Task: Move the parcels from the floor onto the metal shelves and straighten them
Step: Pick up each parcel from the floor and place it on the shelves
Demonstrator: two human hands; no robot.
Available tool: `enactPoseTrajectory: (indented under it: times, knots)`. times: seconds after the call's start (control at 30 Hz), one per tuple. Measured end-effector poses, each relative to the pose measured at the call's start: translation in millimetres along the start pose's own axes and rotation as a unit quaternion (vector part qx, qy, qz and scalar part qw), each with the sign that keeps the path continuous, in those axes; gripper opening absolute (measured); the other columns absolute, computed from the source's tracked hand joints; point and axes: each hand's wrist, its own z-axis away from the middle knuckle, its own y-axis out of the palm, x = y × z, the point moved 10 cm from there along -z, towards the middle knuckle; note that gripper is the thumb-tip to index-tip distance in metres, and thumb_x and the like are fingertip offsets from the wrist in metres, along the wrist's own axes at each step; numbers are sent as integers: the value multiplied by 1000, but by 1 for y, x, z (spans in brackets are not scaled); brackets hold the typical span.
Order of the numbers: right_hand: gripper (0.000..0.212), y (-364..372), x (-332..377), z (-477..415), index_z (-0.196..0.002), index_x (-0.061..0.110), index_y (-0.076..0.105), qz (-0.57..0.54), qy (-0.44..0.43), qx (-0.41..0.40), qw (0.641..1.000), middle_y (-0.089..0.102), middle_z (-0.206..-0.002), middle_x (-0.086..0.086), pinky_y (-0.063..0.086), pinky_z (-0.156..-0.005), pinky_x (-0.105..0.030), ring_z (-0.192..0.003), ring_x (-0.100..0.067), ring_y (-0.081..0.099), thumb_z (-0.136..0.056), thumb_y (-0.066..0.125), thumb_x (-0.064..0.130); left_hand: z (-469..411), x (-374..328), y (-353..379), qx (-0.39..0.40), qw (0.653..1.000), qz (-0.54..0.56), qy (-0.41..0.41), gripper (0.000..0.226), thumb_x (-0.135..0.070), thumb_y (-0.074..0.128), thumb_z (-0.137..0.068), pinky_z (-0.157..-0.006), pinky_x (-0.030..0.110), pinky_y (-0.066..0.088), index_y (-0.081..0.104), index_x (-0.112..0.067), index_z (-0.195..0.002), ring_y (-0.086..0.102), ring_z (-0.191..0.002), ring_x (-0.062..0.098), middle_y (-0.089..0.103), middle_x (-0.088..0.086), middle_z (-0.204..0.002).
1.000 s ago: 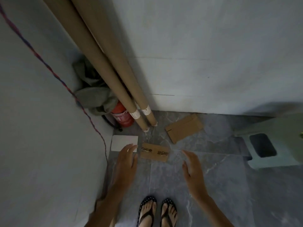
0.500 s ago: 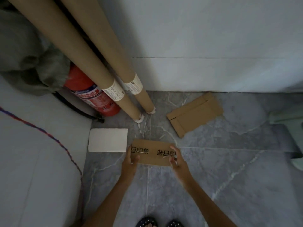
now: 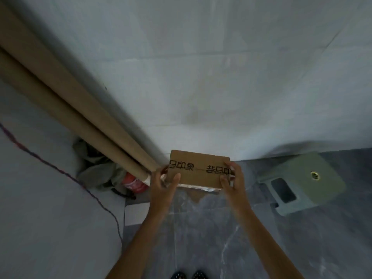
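Flat brown cardboard parcel (image 3: 198,168), black printed characters across its face, upside down from your view. You hold it up off the floor, in front of the white wall (image 3: 221,77), by its two short ends. A pale label edge shows along its lower side.

Your left hand (image 3: 164,183) takes the left end: thumb lies on the printed face, fingers (image 3: 163,170) curl around the edge behind, pinching the card. Your right hand (image 3: 232,178) takes the right end the same way, thumb on the face, fingers wrapped over the end. Both forearms reach up from the bottom of the frame.

Just left of the parcel, two long brown cardboard tubes (image 3: 80,109) lean diagonally into the corner, lower ends near your left hand. Beneath them sits a red fire extinguisher (image 3: 132,183), partly covered by a crumpled grey-green cloth (image 3: 94,166). A white card (image 3: 136,214) lies flat on the grey marbled floor (image 3: 211,228) below the extinguisher. A thin red-and-blue cord (image 3: 60,170) runs down the pale surface at far left.

To the right, well apart from the parcel, a pale green plastic stool (image 3: 302,182) stands on the floor. Toes of patterned sandals (image 3: 189,275) show at the bottom edge
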Motion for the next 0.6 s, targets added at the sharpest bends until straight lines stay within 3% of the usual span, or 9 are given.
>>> enactPoseTrajectory:
  times: [0.07,0.1,0.17,0.23,0.33,0.4,0.43,0.5,0.6]
  knots:
    - [42,-27,82,-6,-122,51,43,-3,-25,-15,1000,47,-125,-5,52,-85,-40,-111,-25,51,-81,51,49,7,-93,9,6,999,5,44,58,-62,71,-68,-84,26,56,54,-39,-117,62,-112,20,58,4,-126]
    - [42,-41,122,-7,-122,50,42,-4,-33,-24,999,46,-124,-1,52,-84,-40,-111,-26,51,-81,50,50,11,-136,13,18,998,10,61,56,-63,69,-68,-84,22,54,52,-42,-117,61,-113,15,58,2,-127]
    - [44,-71,199,-6,-125,42,42,-11,-64,-56,996,45,-120,6,53,-82,-36,-111,-24,50,-82,47,51,19,-213,23,53,995,25,83,53,-64,67,-67,-87,27,55,51,-49,-116,62,-111,8,63,-12,-120]
    - [40,-102,265,-2,-127,34,43,-10,-92,-79,993,46,-121,0,55,-78,-34,-111,-26,50,-89,49,43,33,-282,28,75,991,15,112,47,-63,66,-70,-87,33,56,52,-52,-113,64,-105,5,66,-24,-108]
    - [28,-141,344,11,-127,33,45,-2,-127,-88,988,45,-120,-11,57,-77,-28,-112,-27,51,-100,50,25,63,-371,29,74,983,-7,166,46,-64,59,-84,-80,23,56,54,-41,-123,65,-106,11,67,-14,-111]
    - [24,-163,382,25,-121,38,48,-3,-146,-98,984,43,-119,-10,56,-83,-31,-113,-23,50,-100,50,28,79,-412,33,82,978,-7,191,38,-46,47,-98,-70,10,51,55,-27,-130,66,-101,4,66,-8,-110]
    - [22,-171,398,34,-118,40,48,-14,-147,-97,984,40,-121,-9,55,-79,-24,-113,-18,50,-100,51,27,89,-428,36,87,976,-10,200,34,-38,43,-101,-67,6,48,55,-24,-130,65,-97,-2,65,-8,-110]
    - [26,-185,426,53,-116,42,47,-45,-167,-84,981,37,-124,-8,52,-70,-12,-109,-8,50,-100,51,22,112,-461,42,91,970,-19,224,29,-35,41,-102,-67,2,46,55,-31,-126,62,-99,-1,61,-5,-115]
    - [29,-203,451,74,-122,42,49,-58,-182,-64,979,37,-134,-8,52,-74,-13,-118,-13,49,-98,54,26,142,-499,50,100,960,-28,260,23,-43,44,-100,-78,5,45,56,-39,-119,55,-103,-1,55,-2,-115]
